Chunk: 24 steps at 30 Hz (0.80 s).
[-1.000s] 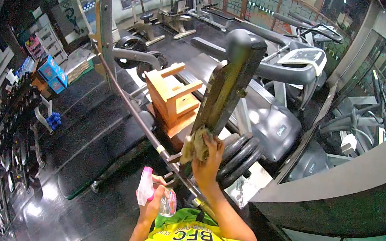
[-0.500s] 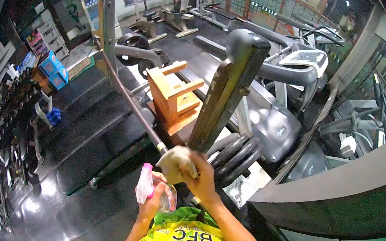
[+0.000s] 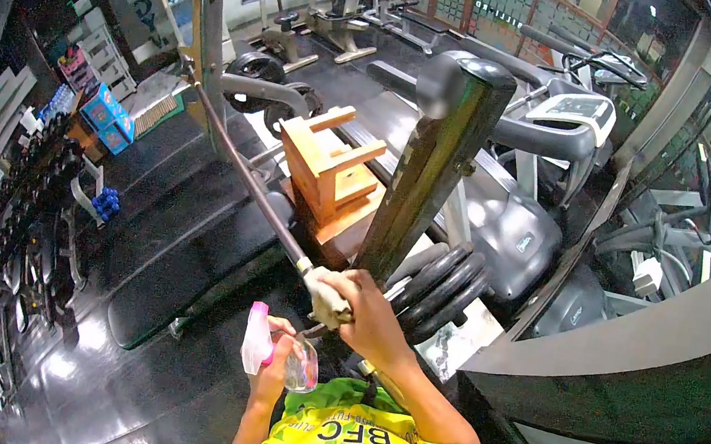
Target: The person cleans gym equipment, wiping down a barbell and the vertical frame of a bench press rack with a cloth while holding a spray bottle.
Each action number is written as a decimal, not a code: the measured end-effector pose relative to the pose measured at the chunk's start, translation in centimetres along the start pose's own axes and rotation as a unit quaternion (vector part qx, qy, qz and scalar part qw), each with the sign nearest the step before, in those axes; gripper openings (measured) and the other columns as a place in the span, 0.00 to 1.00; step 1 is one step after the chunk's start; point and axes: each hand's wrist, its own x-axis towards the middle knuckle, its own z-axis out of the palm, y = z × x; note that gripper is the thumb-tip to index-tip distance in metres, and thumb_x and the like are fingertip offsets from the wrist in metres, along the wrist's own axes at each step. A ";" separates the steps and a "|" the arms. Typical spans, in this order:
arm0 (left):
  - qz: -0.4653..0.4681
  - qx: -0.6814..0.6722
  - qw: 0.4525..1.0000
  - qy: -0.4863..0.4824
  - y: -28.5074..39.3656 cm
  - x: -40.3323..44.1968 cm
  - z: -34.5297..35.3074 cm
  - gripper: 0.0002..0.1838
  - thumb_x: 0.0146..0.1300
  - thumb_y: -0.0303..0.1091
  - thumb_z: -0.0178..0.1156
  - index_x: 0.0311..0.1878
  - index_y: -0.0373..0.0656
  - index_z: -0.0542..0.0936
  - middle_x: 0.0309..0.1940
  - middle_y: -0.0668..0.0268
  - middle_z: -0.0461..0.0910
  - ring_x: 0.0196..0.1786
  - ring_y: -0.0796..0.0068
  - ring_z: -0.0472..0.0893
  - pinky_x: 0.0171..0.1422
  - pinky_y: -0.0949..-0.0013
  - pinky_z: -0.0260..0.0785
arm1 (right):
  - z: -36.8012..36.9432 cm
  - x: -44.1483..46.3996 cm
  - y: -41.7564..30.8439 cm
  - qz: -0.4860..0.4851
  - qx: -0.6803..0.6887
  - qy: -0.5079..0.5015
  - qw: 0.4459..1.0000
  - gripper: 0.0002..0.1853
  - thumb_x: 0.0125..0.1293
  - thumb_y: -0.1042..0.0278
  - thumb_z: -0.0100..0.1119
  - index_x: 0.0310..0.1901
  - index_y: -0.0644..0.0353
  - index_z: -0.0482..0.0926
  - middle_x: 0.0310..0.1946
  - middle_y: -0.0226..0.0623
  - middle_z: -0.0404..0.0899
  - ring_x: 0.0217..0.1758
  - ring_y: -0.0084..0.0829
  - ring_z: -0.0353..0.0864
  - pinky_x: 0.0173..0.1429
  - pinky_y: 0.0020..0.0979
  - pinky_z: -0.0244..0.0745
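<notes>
My left hand is closed around a spray bottle with a pink and white trigger head and a clear body. In my right hand is a pale cloth, wrapped at the near end of the long barbell. My fingers fold over the cloth, hiding the bar's end beneath it. Right beside that hand rises a dark upright post of the rack.
Weight plates hang by the post. Beyond it stand a wooden stool and a treadmill. A black padded bench lies left of the bar, with a dumbbell rack farther left.
My right hand has brought the cloth slightly down and closed it around the bar's end. The bottle in my left hand has shifted slightly left; the view has moved a little.
</notes>
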 end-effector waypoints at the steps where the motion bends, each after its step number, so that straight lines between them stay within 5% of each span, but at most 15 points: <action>1: -0.001 0.001 1.000 -0.001 0.3 0.1 0.2 0.13 0.64 0.24 0.52 0.50 0.40 0.64 0.37 0.62 0.70 0.26 0.76 0.74 0.34 0.71 0.70 | -0.4 -0.1 -0.3 0.001 0.001 0.001 1.000 0.30 0.46 0.82 0.58 0.55 0.52 0.70 0.46 0.49 0.71 0.48 0.52 0.75 0.52 0.42 0.72; 4: -0.001 -0.019 0.999 0.036 1.0 0.4 0.5 0.10 0.62 0.25 0.55 0.44 0.40 0.66 0.34 0.65 0.71 0.26 0.79 0.76 0.34 0.74 0.70 | -1.9 -1.0 0.6 -0.028 0.123 -0.135 0.983 0.28 0.45 0.82 0.59 0.54 0.58 0.74 0.45 0.44 0.75 0.50 0.45 0.75 0.56 0.35 0.69; 9: 0.013 -0.014 0.999 0.047 0.3 0.6 -0.6 0.10 0.62 0.24 0.55 0.45 0.39 0.66 0.35 0.65 0.71 0.26 0.80 0.75 0.35 0.74 0.70 | -2.6 -3.1 2.5 0.073 0.167 -0.035 0.983 0.19 0.54 0.73 0.64 0.49 0.63 0.76 0.48 0.41 0.76 0.53 0.34 0.74 0.59 0.31 0.66; 11: 0.013 -0.001 0.999 0.050 0.3 0.7 -0.7 0.10 0.62 0.25 0.55 0.44 0.39 0.67 0.35 0.65 0.71 0.26 0.80 0.75 0.35 0.74 0.70 | -0.9 -3.2 3.5 0.126 0.251 0.276 0.919 0.23 0.52 0.74 0.65 0.52 0.64 0.73 0.48 0.39 0.75 0.53 0.31 0.73 0.60 0.29 0.64; 12: 0.007 0.010 0.999 0.047 0.2 0.7 -0.7 0.09 0.62 0.25 0.55 0.44 0.39 0.68 0.35 0.65 0.71 0.26 0.80 0.75 0.35 0.74 0.70 | 0.0 -2.5 3.7 0.131 0.270 0.351 0.887 0.26 0.52 0.77 0.64 0.54 0.65 0.69 0.46 0.36 0.73 0.50 0.29 0.72 0.58 0.30 0.64; 16: 0.003 0.026 0.999 0.039 0.6 0.5 -0.2 0.07 0.63 0.25 0.54 0.43 0.38 0.69 0.34 0.66 0.72 0.26 0.81 0.75 0.35 0.74 0.70 | 5.2 -1.7 7.1 0.062 0.008 0.306 0.950 0.21 0.55 0.78 0.61 0.50 0.65 0.66 0.39 0.42 0.72 0.43 0.38 0.73 0.51 0.33 0.66; 24: 0.002 0.036 0.998 0.050 1.2 0.6 0.0 0.06 0.63 0.24 0.53 0.42 0.39 0.68 0.32 0.67 0.71 0.26 0.81 0.75 0.35 0.74 0.70 | 9.6 -3.7 4.9 0.100 0.141 0.263 0.949 0.20 0.55 0.79 0.61 0.47 0.64 0.65 0.41 0.47 0.71 0.44 0.42 0.73 0.51 0.35 0.66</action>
